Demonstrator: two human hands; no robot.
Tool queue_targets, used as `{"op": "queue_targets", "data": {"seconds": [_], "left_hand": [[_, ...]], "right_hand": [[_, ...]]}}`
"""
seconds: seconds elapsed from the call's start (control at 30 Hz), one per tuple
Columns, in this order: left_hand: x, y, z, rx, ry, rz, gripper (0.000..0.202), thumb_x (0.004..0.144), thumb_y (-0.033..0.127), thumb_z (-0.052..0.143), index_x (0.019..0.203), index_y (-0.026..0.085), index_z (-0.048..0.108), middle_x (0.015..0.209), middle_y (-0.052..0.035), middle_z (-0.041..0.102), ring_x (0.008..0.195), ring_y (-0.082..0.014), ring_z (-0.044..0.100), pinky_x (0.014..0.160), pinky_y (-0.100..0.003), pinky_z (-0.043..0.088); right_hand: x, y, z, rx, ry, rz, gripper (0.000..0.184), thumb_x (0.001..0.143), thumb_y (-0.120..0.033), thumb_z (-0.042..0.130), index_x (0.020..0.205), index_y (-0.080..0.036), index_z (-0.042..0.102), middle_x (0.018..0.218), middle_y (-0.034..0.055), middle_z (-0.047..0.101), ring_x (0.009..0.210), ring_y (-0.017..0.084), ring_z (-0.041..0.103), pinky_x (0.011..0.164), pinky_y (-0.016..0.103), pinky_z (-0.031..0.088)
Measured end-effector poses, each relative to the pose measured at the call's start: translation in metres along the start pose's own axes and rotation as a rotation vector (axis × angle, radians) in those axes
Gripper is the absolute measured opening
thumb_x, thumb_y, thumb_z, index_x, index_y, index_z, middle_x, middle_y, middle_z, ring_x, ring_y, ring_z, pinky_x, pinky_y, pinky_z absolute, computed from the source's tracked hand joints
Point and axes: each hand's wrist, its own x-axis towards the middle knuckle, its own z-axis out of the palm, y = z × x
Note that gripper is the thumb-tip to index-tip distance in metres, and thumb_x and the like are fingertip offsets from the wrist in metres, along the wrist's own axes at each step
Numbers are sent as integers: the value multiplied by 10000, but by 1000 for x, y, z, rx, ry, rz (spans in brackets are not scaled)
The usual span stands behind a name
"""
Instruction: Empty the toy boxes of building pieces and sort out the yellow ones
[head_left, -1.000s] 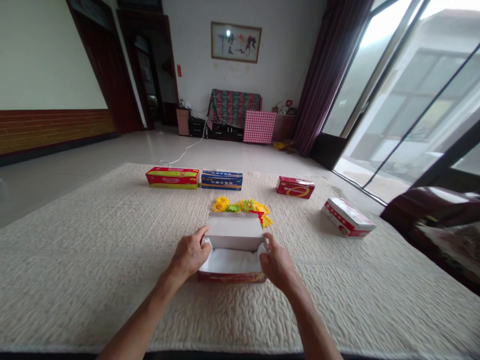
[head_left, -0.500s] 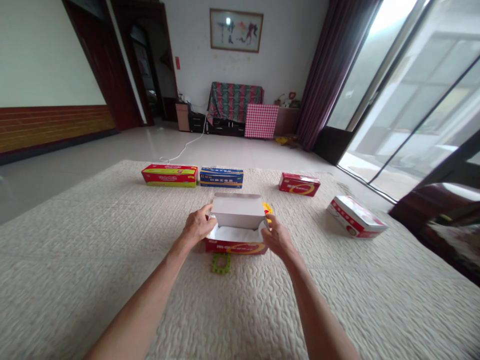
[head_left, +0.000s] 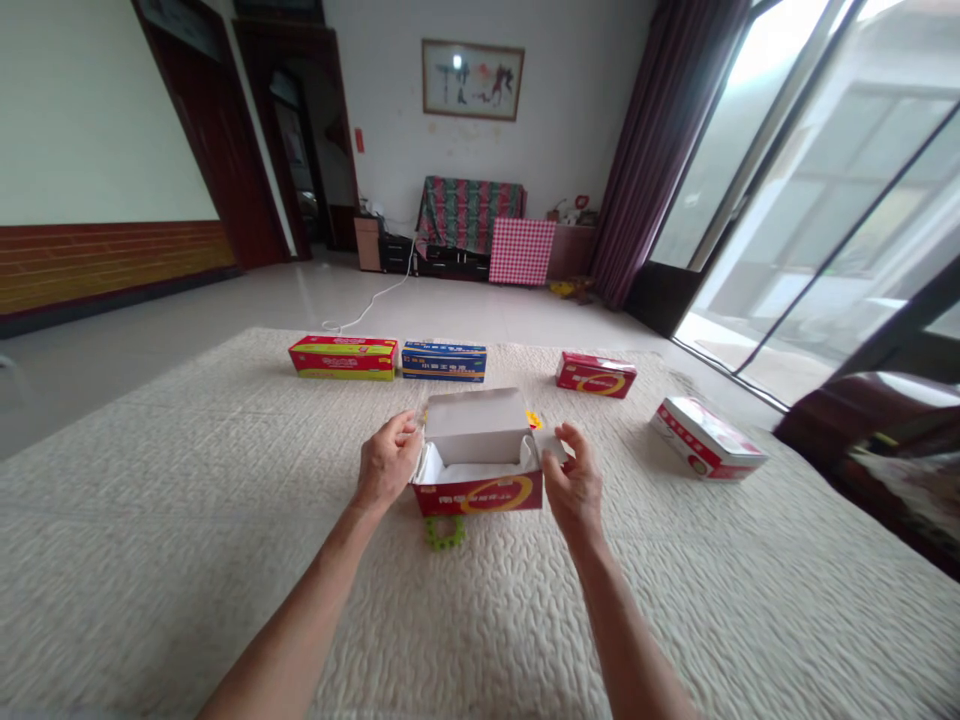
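An open red carton with a white inside (head_left: 480, 492) stands on the cream quilted mat (head_left: 225, 520), its lid flap raised at the back. My left hand (head_left: 386, 465) grips the carton's left end, fingers curled round the edge. My right hand (head_left: 576, 480) hovers just off the carton's right end, fingers apart, near the side flap. A green toothed plastic ring (head_left: 445, 532) lies on the mat just in front of the carton. A bit of the yellow plastic pieces (head_left: 533, 419) shows behind the carton; the rest is hidden by it.
At the mat's far edge lie a red-and-yellow box (head_left: 343, 357), a blue box (head_left: 444, 361) and a red box (head_left: 595, 374). A red-and-white box (head_left: 706, 438) lies to the right. A dark sofa arm (head_left: 870, 420) stands at the far right.
The carton was pushed away from me over the coloured pieces, uncovering the green ring. My right hand has since come off the carton's right end and spread its fingers.
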Motion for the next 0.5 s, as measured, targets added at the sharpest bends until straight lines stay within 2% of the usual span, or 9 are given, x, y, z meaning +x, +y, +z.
{"op": "queue_targets", "data": {"seconds": [0.1, 0.2, 0.27, 0.33, 0.43, 0.5], "left_hand": [[-6, 1, 7, -60, -17, 22, 409, 816, 338, 553, 1167, 152, 647, 1019, -80, 722, 818, -180, 699, 766, -271, 547], [-10, 0, 14, -68, -43, 59, 360, 843, 339, 532, 1125, 162, 668, 1021, -78, 722, 848, -177, 698, 780, -263, 552], [-10, -2, 18, -27, -56, 106, 323, 837, 278, 527, 1104, 174, 677, 1033, -72, 714, 864, -168, 690, 809, -261, 549], [-8, -5, 21, 38, -70, 139, 343, 797, 206, 548, 1116, 177, 671, 1045, -69, 702, 880, -168, 680, 845, -273, 544], [-3, -12, 26, 94, -103, 121, 438, 747, 157, 586, 1181, 181, 638, 1114, -75, 687, 973, -192, 667, 927, -315, 523], [1, -19, 29, 45, -143, 77, 501, 747, 158, 595, 1247, 182, 595, 1199, -85, 668, 1051, -205, 655, 969, -334, 506]], "right_hand": [[-5, 1, 5, -59, 58, -145, 551, 783, -329, 547, 1312, -187, 481, 1337, 156, 547, 931, 200, 660, 713, 321, 563], [-9, -2, 6, -80, -5, -245, 519, 810, -344, 551, 1297, -177, 482, 1223, 146, 619, 903, 197, 667, 777, 361, 559], [-9, -3, 4, -101, -100, -222, 461, 831, -377, 547, 1246, -180, 519, 1073, 110, 685, 872, 196, 674, 813, 373, 547], [-7, -1, 3, -129, -152, -176, 389, 842, -387, 524, 1171, -185, 567, 1012, 93, 695, 827, 188, 673, 782, 359, 549], [2, 8, 5, -210, -115, -149, 381, 791, -340, 526, 1135, -192, 595, 1080, 104, 650, 843, 197, 653, 739, 361, 551], [9, 17, 8, -240, -124, -106, 488, 736, -303, 542, 1211, -192, 564, 1157, 120, 618, 946, 231, 635, 781, 397, 544]]}}
